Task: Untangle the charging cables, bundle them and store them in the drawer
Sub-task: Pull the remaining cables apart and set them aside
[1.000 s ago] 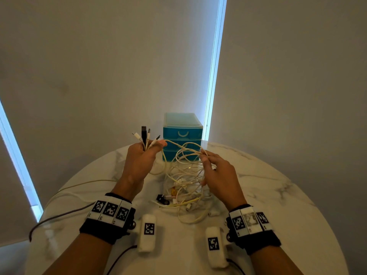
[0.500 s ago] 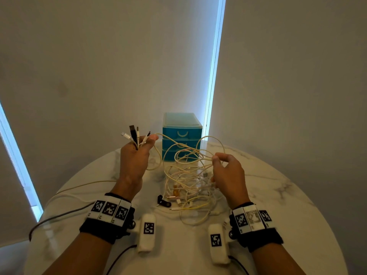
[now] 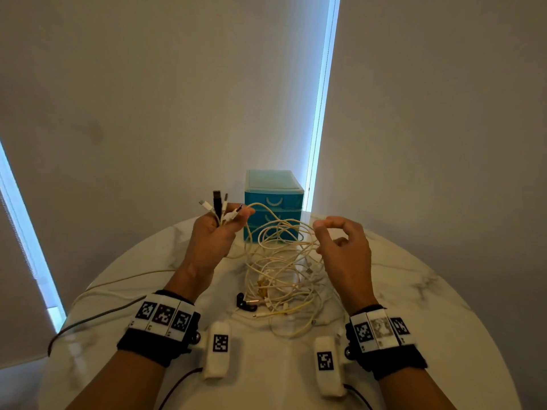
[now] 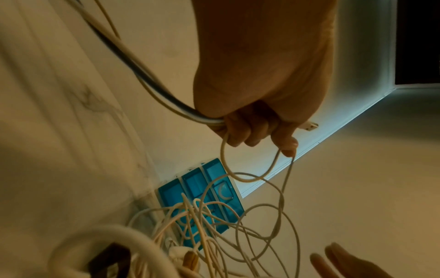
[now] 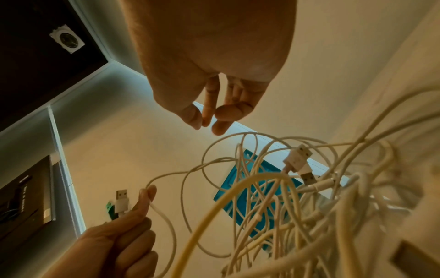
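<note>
My left hand (image 3: 220, 232) is raised above the table and grips several cable plug ends (image 3: 217, 202), one black and the others white, which fan out above its fingers. In the left wrist view, my left hand (image 4: 257, 129) has cords curling out below its fist. From there the white and cream cables hang into a tangle (image 3: 281, 270) on the table. My right hand (image 3: 337, 235) hovers just right of the raised loops. Its fingers (image 5: 209, 116) are loosely curled and hold nothing. The blue drawer unit (image 3: 273, 199) stands behind the tangle with its drawers closed.
The round white marble table (image 3: 414, 321) carries everything. Grey and white cords (image 3: 103, 309) trail off its left edge. A small black part (image 3: 244, 303) lies at the near side of the tangle. Walls and a bright window strip stand behind the drawer unit.
My right hand has let go of the cable loop it was pinching and has risen a little. My left hand has shifted back to the right with the plug ends.
</note>
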Demonstrator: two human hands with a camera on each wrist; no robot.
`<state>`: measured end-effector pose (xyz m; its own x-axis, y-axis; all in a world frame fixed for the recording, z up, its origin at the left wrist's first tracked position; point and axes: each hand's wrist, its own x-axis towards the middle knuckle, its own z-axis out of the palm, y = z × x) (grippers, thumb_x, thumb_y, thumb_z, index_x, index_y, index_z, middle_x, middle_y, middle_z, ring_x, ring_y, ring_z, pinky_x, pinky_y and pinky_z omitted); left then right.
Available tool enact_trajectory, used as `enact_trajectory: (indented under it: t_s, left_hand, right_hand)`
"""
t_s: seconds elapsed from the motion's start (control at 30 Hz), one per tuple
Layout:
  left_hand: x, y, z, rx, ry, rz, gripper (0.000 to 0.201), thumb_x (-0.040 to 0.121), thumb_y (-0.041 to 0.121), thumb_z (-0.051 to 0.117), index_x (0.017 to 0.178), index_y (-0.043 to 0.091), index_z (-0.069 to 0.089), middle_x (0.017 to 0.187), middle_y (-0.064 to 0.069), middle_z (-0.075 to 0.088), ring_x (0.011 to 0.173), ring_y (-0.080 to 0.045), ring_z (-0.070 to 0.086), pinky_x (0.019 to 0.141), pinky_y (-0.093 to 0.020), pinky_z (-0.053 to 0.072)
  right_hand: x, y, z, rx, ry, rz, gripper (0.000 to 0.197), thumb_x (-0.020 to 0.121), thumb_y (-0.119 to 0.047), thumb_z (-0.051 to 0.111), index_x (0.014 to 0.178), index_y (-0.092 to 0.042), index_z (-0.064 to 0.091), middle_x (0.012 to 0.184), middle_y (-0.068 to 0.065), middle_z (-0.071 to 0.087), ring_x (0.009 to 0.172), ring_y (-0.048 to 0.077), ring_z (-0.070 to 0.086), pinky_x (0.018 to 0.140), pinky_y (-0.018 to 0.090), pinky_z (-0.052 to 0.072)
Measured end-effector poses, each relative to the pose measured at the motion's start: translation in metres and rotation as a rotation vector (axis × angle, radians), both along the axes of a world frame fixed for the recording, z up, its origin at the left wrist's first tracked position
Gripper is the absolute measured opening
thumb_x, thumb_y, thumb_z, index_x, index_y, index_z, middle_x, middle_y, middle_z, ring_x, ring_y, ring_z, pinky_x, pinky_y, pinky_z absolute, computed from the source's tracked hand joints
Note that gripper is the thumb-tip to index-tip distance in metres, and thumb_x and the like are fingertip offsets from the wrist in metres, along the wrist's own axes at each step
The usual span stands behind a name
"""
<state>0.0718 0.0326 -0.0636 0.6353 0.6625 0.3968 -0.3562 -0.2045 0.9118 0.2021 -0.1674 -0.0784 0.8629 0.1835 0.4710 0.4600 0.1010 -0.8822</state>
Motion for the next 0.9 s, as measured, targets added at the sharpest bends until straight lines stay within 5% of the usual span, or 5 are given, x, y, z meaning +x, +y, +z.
enact_trajectory:
  t_s: [0.13,0.27,0.53,0.73,0.9]
  left_hand:
    - [-0.004,-0.012,0.005,0.173,0.064,-0.12,0.023,0.101,0.026,0.07,0.11,0.005,0.076,0.055,0.019,0.055,0.045,0.002,0.049,0.047,-0.009,0.036]
    - [-0.006,-0.02,0.005,0.335,0.191,-0.244,0.017,0.104,0.014,0.067,0.109,0.0,0.075,0.062,0.024,0.065,0.056,0.01,0.059,0.053,-0.004,0.042]
    - [-0.007,-0.018,-0.001,0.529,0.585,-0.557,0.01,0.093,0.019,0.083,0.103,0.017,0.085,0.1,0.0,0.082,0.095,-0.009,0.074,0.09,-0.023,0.055]
    - [-0.001,-0.011,-0.003,0.493,0.73,-0.415,0.02,0.088,0.041,0.086,0.07,0.033,0.082,0.069,0.012,0.073,0.065,0.002,0.063,0.073,-0.025,0.044]
    - [0.004,-0.007,-0.008,0.399,0.615,-0.249,0.023,0.092,0.048,0.08,0.09,0.027,0.087,0.09,0.008,0.082,0.09,-0.005,0.075,0.086,-0.026,0.051]
  right_hand:
    - [-0.013,0.001,0.004,-0.153,0.081,0.253,0.027,0.105,-0.047,0.065,0.101,-0.025,0.08,0.09,0.002,0.081,0.059,0.017,0.068,0.046,0.024,0.046]
    - [-0.01,0.003,-0.002,-0.178,0.254,0.234,0.046,0.105,-0.058,0.059,0.102,-0.016,0.08,0.085,0.005,0.08,0.055,0.019,0.064,0.044,0.028,0.044]
    - [0.005,0.001,-0.011,-0.071,0.456,0.272,0.021,0.099,-0.015,0.069,0.108,0.002,0.077,0.089,0.011,0.074,0.061,0.014,0.064,0.043,0.024,0.039]
    - [0.01,-0.006,-0.008,-0.165,0.376,0.18,0.007,0.094,-0.008,0.072,0.099,-0.003,0.074,0.087,0.008,0.078,0.057,0.013,0.066,0.043,0.024,0.041]
    - [0.008,-0.005,-0.009,-0.213,0.224,0.155,0.021,0.091,-0.02,0.086,0.096,-0.006,0.072,0.083,0.01,0.08,0.057,0.014,0.069,0.046,0.025,0.047]
